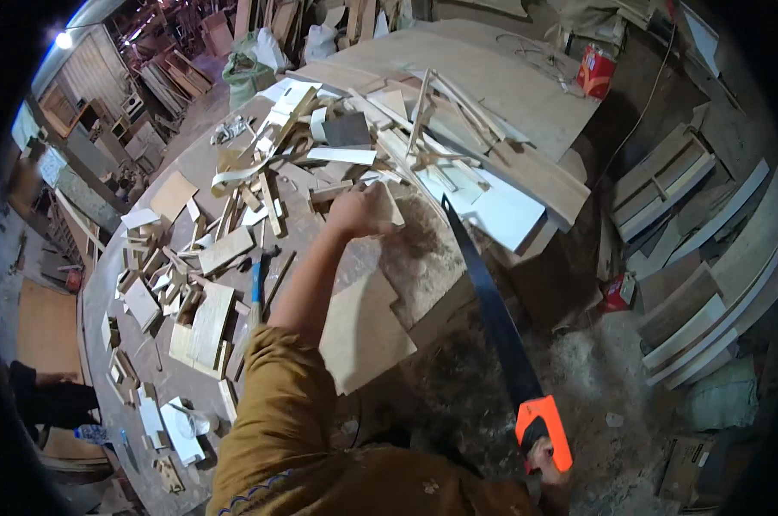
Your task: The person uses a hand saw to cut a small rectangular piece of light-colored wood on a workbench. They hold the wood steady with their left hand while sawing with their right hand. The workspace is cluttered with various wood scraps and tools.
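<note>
My right hand [545, 462] is closed round the orange handle of a hand saw [490, 301] at the lower right. The long dark blade slants up and away, its tip near the sawdust-covered edge of the table. On the table, my left hand [359, 211] is closed on a light piece of wood [387, 205], whose far side shows beyond the fingers. The palm side of that hand is hidden. Closer to me, a flat pale board [365, 331] with a stepped edge lies under my left forearm. Sawdust [423, 245] is spread right of my left hand.
Wood offcuts [225, 251] litter the table's left, beside a blue-handled hammer [257, 279]. A heap of strips [423, 129] and a white panel [492, 211] lie beyond. A red tin [595, 70] stands far right. Curved boards [716, 318] lean at right; another person's hand [58, 377] shows at left.
</note>
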The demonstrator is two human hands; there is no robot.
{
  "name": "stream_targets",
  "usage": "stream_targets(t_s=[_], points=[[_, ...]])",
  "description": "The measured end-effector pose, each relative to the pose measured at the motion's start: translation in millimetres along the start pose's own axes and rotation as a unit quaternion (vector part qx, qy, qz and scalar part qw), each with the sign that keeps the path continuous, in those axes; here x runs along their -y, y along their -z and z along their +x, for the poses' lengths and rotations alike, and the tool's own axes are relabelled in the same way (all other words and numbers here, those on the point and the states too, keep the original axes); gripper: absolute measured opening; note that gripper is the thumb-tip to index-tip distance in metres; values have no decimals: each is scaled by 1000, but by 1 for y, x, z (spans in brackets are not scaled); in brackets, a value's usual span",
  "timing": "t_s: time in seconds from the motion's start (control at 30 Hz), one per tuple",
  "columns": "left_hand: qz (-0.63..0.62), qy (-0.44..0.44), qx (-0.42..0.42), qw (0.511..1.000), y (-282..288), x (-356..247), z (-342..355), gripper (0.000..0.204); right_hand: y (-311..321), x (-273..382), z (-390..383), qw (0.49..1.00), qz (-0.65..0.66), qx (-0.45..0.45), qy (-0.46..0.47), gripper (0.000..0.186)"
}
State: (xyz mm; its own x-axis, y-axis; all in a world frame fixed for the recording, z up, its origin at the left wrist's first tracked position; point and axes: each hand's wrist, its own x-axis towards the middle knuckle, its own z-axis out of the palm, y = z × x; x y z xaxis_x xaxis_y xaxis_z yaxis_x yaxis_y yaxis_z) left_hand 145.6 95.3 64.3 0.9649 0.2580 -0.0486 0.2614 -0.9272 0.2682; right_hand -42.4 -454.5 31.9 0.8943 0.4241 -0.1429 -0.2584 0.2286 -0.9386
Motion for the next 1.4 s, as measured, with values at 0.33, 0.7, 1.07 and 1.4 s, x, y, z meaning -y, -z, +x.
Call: stream_targets(t_s=[0.33,0.7,1.07,1.4], points=[[-74,41,-68,994,-68,-27,-191,115,11,0,30,957,-249,115,92,22],[-68,46,-155,984,-92,-20,-195,112,-22,-7,44,954,-234,186,13,23],[-98,58,-137,984,-82,-27,-184,109,-24,-12,45,945,-248,211,16,22],[-79,86,-146,982,-95,-23,-181,110,-34,-7,42,953,-214,214,-29,28]])
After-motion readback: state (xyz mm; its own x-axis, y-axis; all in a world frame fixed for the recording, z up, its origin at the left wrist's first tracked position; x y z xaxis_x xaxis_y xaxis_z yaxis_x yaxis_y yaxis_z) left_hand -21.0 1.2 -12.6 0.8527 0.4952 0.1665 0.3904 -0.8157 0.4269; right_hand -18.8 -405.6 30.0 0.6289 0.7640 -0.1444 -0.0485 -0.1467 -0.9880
